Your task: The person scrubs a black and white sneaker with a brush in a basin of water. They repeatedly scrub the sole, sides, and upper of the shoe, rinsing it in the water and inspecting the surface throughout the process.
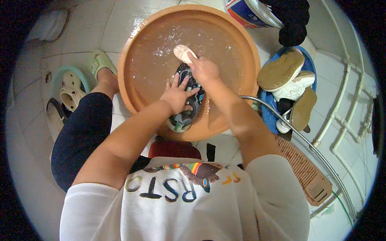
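Observation:
A dark grey and black shoe (183,119) with light blue patches lies tilted in a large orange-brown basin (128,86) of cloudy water, towards the near side. My left hand (175,96) grips it from the left, fingers spread across its upper. My right hand (204,71) is closed around a cream-coloured scrub brush (183,52) at the shoe's far end. The brush's bristles are hidden, and its head sits just beyond the toe or heel; I cannot tell which.
Right of the basin, a blue tub (267,105) holds several white shoes with brown soles. A metal hose (299,134) curves past a brown washboard (303,170). White pipes (345,92) run along the right wall. A bucket (257,14) stands far right; green clogs (71,93) are left.

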`<state>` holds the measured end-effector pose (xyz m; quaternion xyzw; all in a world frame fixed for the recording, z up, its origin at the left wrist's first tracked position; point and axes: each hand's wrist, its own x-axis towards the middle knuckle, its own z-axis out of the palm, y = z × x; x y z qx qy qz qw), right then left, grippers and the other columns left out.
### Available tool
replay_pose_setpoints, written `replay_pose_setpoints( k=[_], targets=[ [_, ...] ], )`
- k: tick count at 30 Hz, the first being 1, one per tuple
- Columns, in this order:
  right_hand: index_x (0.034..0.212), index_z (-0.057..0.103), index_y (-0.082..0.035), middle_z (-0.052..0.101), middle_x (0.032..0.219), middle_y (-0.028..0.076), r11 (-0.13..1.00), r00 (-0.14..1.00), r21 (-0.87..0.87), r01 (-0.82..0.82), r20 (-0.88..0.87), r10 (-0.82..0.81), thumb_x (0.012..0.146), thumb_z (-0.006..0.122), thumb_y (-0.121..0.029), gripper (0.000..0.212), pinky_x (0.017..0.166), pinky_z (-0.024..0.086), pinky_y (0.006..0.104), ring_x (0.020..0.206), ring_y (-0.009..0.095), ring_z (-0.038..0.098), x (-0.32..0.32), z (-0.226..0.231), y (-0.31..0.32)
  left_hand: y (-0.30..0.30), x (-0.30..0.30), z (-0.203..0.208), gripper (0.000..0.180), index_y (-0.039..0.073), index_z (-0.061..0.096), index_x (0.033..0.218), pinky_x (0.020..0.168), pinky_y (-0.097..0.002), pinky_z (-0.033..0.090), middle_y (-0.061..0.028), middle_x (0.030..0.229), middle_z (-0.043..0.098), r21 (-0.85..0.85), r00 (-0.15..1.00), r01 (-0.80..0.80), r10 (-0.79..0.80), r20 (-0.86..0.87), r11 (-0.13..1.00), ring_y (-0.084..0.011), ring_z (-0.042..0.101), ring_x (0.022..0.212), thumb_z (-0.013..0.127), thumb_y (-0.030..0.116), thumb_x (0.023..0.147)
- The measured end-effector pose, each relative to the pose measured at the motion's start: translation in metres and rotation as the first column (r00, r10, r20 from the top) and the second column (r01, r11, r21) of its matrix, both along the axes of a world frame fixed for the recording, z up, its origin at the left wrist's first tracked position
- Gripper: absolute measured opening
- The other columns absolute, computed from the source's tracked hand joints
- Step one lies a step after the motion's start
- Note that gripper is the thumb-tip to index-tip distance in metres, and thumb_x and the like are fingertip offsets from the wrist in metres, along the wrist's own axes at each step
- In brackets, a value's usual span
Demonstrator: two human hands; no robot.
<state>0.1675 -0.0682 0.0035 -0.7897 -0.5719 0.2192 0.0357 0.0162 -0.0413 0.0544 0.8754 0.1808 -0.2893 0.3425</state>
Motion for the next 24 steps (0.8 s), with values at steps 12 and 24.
replay_pose_setpoints(
  k=[12, 24],
  targets=[
    [0.120, 0.051, -0.026, 0.060, 0.082, 0.013, 0.996, 0.996, -0.023, 0.086, -0.001, -0.087, 0.083, 0.053, -0.026, 0.037, 0.059, 0.047, 0.0425, 0.069, 0.033, 0.059, -0.002, -0.008, 0.011, -0.003, 0.000, -0.013, 0.077, 0.032, 0.035, 0.134, 0.105, -0.0550, 0.016, -0.0122, 0.147, 0.009, -0.049, 0.998, -0.059, 0.060, 0.004, 0.997, -0.0411, 0.001, 0.133, 0.072, 0.033, 0.066],
    [0.123, 0.049, -0.023, 0.061, 0.084, 0.016, 0.989, 0.994, -0.112, 0.095, -0.046, -0.101, 0.084, 0.052, -0.028, 0.039, 0.065, 0.047, 0.0436, 0.076, 0.035, 0.059, 0.013, -0.005, -0.016, -0.002, 0.000, -0.019, 0.082, 0.026, 0.032, 0.136, 0.107, -0.0520, 0.012, -0.0160, 0.146, 0.007, -0.040, 0.993, -0.108, 0.109, 0.046, 0.993, -0.0433, 0.001, 0.132, 0.073, 0.033, 0.066]
  ],
)
